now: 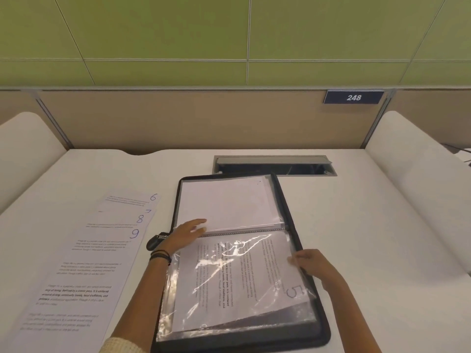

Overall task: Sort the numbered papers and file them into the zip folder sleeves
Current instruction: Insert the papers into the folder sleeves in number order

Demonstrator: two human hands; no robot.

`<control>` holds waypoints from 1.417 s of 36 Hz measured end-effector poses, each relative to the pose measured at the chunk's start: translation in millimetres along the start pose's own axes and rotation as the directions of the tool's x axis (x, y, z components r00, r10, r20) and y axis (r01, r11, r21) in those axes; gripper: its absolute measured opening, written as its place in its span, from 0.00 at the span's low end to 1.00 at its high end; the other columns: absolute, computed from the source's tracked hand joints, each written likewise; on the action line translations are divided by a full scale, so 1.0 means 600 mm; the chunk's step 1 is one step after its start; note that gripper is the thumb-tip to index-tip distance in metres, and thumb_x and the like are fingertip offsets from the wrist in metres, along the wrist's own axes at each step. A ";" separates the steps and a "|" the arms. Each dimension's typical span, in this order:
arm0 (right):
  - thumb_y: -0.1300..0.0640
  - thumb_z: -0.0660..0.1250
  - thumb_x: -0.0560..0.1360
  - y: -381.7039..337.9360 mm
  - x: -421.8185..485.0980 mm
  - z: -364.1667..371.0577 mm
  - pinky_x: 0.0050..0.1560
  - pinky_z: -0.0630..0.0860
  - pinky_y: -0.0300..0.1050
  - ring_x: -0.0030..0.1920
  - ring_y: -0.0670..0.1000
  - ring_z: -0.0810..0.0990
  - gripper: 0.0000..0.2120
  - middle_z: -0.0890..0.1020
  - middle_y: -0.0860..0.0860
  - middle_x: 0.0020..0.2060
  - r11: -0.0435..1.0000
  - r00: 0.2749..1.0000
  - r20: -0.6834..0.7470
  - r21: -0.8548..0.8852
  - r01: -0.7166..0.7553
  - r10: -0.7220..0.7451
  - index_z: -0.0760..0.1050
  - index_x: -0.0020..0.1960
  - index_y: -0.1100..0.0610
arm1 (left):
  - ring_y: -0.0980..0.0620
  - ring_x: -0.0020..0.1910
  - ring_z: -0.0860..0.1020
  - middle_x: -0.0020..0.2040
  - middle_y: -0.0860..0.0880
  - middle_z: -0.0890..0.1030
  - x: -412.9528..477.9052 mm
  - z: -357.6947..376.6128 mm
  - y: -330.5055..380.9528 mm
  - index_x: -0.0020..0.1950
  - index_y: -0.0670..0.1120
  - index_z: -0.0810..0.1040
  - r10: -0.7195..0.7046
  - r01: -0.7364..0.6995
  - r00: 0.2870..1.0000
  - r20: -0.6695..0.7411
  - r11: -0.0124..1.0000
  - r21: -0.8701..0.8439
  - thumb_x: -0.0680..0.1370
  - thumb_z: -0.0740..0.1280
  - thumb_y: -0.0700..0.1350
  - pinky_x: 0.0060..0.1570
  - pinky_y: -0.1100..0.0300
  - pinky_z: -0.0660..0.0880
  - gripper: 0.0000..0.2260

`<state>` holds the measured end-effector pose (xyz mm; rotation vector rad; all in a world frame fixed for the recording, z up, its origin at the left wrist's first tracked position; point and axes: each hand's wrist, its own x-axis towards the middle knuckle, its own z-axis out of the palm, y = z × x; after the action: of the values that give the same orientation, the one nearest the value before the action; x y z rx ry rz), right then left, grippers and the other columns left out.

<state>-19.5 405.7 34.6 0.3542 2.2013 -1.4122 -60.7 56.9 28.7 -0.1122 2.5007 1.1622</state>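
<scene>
White desk (356, 225) with soft side walls, a tan board at the back and a green wall (153, 34) above it.

The left hand (190, 231) lies flat with straight fingers. It presses down by the middle fold of the folder and holds nothing. The right hand (312, 263) is at the right edge of the clear sleeve (165, 301). Its fingers are curled and its thumb is on top. It looks like it pinches that edge, but I cannot see the fingertips well.

Inside this sleeve lies the paper marked 5 (267, 271), with its number near the right corner. The plastic is shiny and wrinkly. The far sleeve (224, 202) holds a sheet with the blank side up. Both sleeves sit in the zip folder (288, 200), which lies open in the middle of the desk. Its zip pull (155, 242) rests by the left wrist.

To the left, beside the folder, lie the loose papers (84, 263), spread out so that 6, 7, 8 and 9 show.

What could go wrong? I think paper 5 could catch on the wrinkly plastic and bend if it is pushed too hard. If the left hand lifts, the page may flip up. The loose papers lie on top of each other, so pulling one could drag two, or mix up the order.
</scene>
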 end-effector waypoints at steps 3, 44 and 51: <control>0.57 0.66 0.76 -0.006 -0.003 -0.006 0.35 0.75 0.35 0.40 0.48 0.82 0.09 0.84 0.51 0.39 1.000 1.000 0.011 -0.004 0.026 -0.026 0.80 0.46 0.63 | 0.48 0.68 0.68 0.70 0.47 0.69 -0.017 -0.015 -0.027 0.71 0.47 0.67 -0.045 0.041 0.995 -0.085 0.998 -0.038 0.81 0.60 0.48 0.63 0.59 0.64 0.18; 0.56 0.55 0.81 -0.095 0.043 0.086 0.47 0.81 0.44 0.56 0.50 0.81 0.18 0.77 0.49 0.59 0.486 0.921 -0.299 0.784 0.387 -0.251 0.64 0.71 0.56 | 0.57 0.56 0.80 0.60 0.53 0.79 -0.120 -0.089 -0.114 0.73 0.54 0.59 -0.081 -0.051 0.976 -0.205 0.821 -0.568 0.82 0.51 0.54 0.53 0.66 0.75 0.19; 0.47 0.55 0.80 -0.093 0.036 0.129 0.65 0.71 0.45 0.63 0.46 0.75 0.16 0.73 0.41 0.65 0.582 0.866 -0.362 0.642 0.499 -0.344 0.68 0.67 0.41 | 0.51 0.56 0.77 0.60 0.47 0.78 -0.131 -0.114 -0.159 0.71 0.48 0.66 -0.157 0.000 0.957 -0.245 0.842 -0.540 0.82 0.55 0.49 0.57 0.60 0.71 0.17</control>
<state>-43.0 310.9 39.6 0.2268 1.8245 -2.6333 12.9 -63.8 29.5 -0.5619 2.2835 1.8954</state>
